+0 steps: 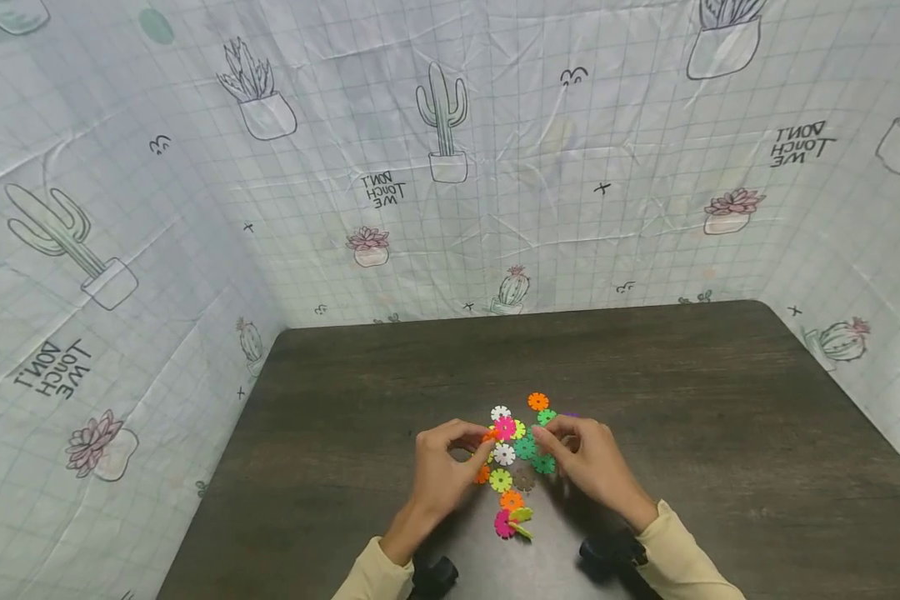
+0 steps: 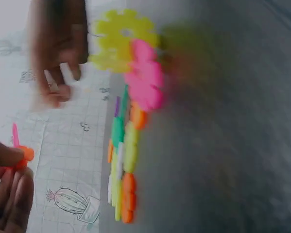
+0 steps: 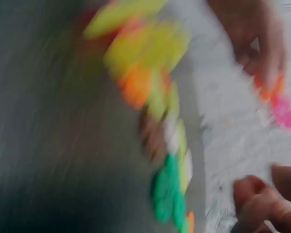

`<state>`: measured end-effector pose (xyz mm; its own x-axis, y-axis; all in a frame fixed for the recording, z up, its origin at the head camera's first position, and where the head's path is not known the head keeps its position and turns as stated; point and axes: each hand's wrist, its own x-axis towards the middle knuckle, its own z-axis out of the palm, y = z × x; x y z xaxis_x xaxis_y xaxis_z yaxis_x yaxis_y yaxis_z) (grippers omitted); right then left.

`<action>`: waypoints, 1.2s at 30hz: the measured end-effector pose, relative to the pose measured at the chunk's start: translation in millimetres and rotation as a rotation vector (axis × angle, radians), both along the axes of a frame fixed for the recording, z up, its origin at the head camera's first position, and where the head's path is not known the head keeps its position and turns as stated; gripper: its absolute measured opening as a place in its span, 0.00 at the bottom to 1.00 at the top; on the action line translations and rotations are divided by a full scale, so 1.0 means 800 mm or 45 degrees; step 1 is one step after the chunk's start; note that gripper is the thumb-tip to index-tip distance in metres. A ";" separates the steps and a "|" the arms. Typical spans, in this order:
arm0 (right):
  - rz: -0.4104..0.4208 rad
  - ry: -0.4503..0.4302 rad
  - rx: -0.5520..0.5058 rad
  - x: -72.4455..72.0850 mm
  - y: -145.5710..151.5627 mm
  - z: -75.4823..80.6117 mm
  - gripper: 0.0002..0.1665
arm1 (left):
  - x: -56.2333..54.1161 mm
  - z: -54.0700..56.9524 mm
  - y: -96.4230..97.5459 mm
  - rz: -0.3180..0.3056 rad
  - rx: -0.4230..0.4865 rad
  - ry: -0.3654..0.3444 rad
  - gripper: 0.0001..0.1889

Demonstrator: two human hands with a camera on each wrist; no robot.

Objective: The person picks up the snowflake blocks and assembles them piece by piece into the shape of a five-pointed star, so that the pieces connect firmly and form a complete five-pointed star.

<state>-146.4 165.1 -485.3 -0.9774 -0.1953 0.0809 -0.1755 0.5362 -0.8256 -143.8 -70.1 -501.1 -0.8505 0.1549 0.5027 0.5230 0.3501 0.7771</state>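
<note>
— Left hand?
— An orange notched disc, joined to a pink disc, is pinched above the wood-grained desk.
— Right hand?
— Loosely curved, unloaded; flat slotted plastic discs are strewn between both.

In the right wrist view, much of it blurred, the person's left hand pinches a small bright-orange plastic piece, with a rounded hot-pink plastic piece against it. Below, at the lower right, the right hand has its fingers bent. Well apart from the held pieces, flat rounded yellow plastic pieces, an orange one, a ridged brown plastic piece and green plastic pieces (too smeared to count) trail down a dark tabletop, beyond which shows pale, faintly marked cloth.
</note>
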 end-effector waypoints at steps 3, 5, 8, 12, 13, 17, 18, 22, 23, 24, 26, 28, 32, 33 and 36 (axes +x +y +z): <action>-0.034 0.025 0.140 -0.001 0.006 -0.006 0.08 | -0.001 0.003 -0.006 0.024 0.085 -0.085 0.05; -0.023 0.021 0.220 0.001 0.009 -0.010 0.09 | -0.002 0.004 -0.008 0.031 0.119 -0.121 0.05; -0.014 0.018 0.321 0.002 0.010 -0.016 0.14 | -0.002 0.006 -0.010 0.044 0.120 -0.150 0.06; -0.019 0.020 0.386 0.003 0.009 -0.021 0.17 | -0.002 0.008 -0.010 0.027 0.142 -0.183 0.08; -0.020 0.019 0.387 0.003 0.009 -0.022 0.17 | -0.002 0.008 -0.009 0.015 0.157 -0.194 0.09; -0.011 0.019 0.373 0.001 0.010 -0.021 0.16 | -0.002 0.009 -0.009 -0.043 0.223 -0.245 0.11; -0.011 0.019 0.368 0.001 0.010 -0.021 0.16 | -0.002 0.009 -0.009 -0.046 0.228 -0.248 0.11; -0.022 -0.004 0.335 -0.001 0.011 -0.020 0.18 | -0.003 0.008 -0.009 -0.016 0.207 -0.248 0.07; -0.026 -0.015 0.327 -0.001 0.011 -0.020 0.19 | -0.003 0.007 -0.009 -0.004 0.197 -0.248 0.06; -0.031 -0.030 0.314 -0.001 0.011 -0.020 0.20 | -0.002 0.007 -0.009 0.007 0.188 -0.248 0.05; -0.044 -0.064 0.289 0.000 0.012 -0.020 0.20 | -0.002 0.007 -0.009 0.014 0.175 -0.251 0.05; -0.055 -0.086 0.260 0.000 0.014 -0.021 0.19 | 0.000 0.007 -0.009 0.017 0.164 -0.255 0.05; -0.061 -0.111 0.193 -0.001 0.019 -0.021 0.13 | 0.000 0.007 -0.009 0.013 0.142 -0.254 0.04; -0.056 -0.113 0.175 -0.001 0.020 -0.020 0.11 | 0.001 0.007 -0.009 0.013 0.134 -0.252 0.04; -0.045 -0.114 0.133 -0.002 0.022 -0.016 0.09 | 0.001 0.005 -0.008 0.011 0.118 -0.251 0.04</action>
